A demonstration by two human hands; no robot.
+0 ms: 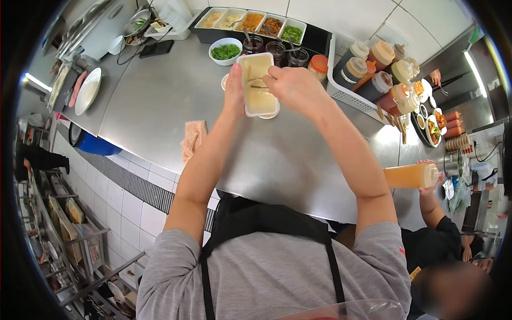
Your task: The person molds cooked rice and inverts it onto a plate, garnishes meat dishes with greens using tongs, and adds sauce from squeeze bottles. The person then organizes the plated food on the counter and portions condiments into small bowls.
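Note:
My left hand (234,90) grips a white rectangular tub (260,106) by its side, lifted and tilted over the steel counter. Pale yellowish food lies inside it. My right hand (293,88) is closed on the handle of a spoon (258,85) that reaches into the tub. Partly hidden beneath the tub is a small round dish (269,116). A white bowl of chopped greens (225,51) stands just behind my left hand, and dark jars (276,50) are behind the tub.
A tray of topping tubs (250,22) lines the wall. Squeeze bottles fill a white basket (346,95) at right. A pink cloth (193,140) lies near the front edge, a white plate (88,90) at left. At right, a co-worker's hand (428,184) holds an orange bottle (408,176).

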